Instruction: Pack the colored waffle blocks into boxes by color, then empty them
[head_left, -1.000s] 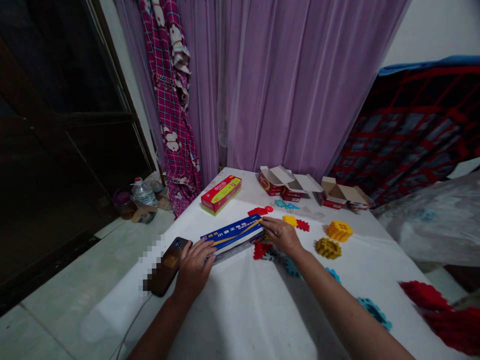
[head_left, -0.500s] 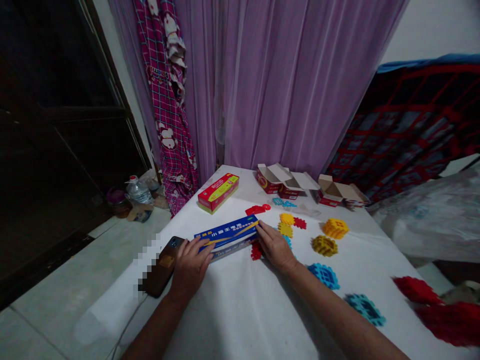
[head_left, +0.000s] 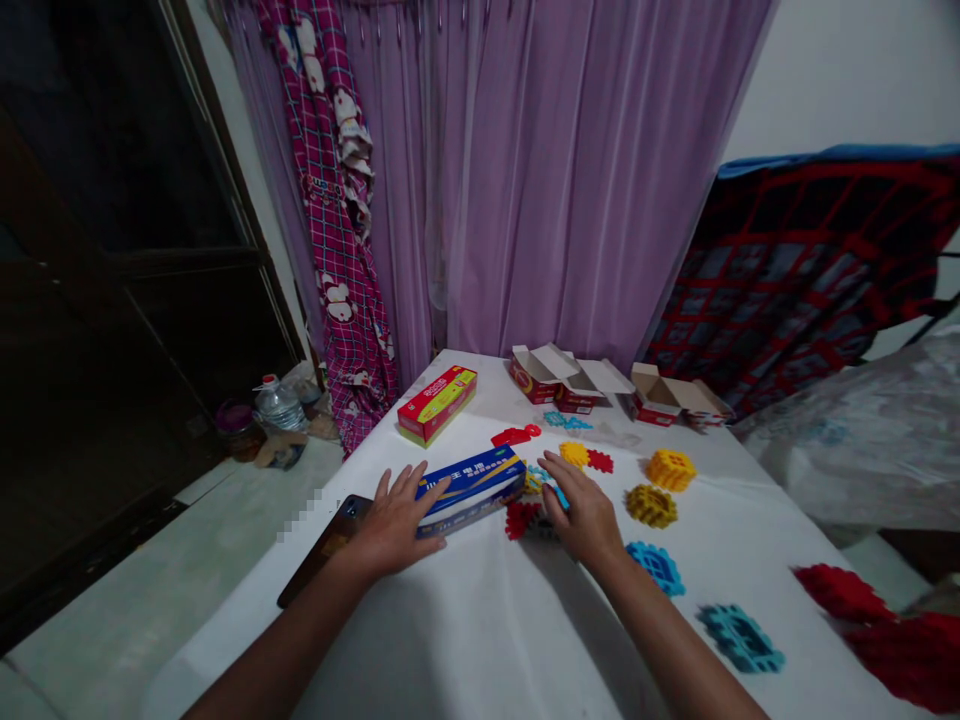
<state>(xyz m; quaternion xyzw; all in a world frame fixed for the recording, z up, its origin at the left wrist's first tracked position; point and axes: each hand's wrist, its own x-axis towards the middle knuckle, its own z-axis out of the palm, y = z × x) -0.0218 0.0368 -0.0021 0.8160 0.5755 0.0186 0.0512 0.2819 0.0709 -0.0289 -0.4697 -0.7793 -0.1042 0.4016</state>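
Note:
A long blue box (head_left: 472,483) with yellow stripe lies on the white table (head_left: 480,630). My left hand (head_left: 394,518) rests on its near left end, fingers spread and flat. To the right of the box, my right hand (head_left: 581,510) lies palm down and open over a heap of small plastic pieces, with a red piece (head_left: 519,518) showing beside it. A dark phone (head_left: 326,550) lies just left of my left hand.
Yellow toy blocks (head_left: 670,468) and blue ones (head_left: 654,565) lie to the right, red ones (head_left: 847,590) at the far right edge. A red-yellow box (head_left: 437,403) and open red cartons (head_left: 559,375) stand at the back. Purple curtains hang behind; bottles (head_left: 275,408) are on the floor at left.
My right hand has come off the blue box's right end and now lies over the small pieces beside it. My left hand has opened flat on the box. The view has shifted slightly.

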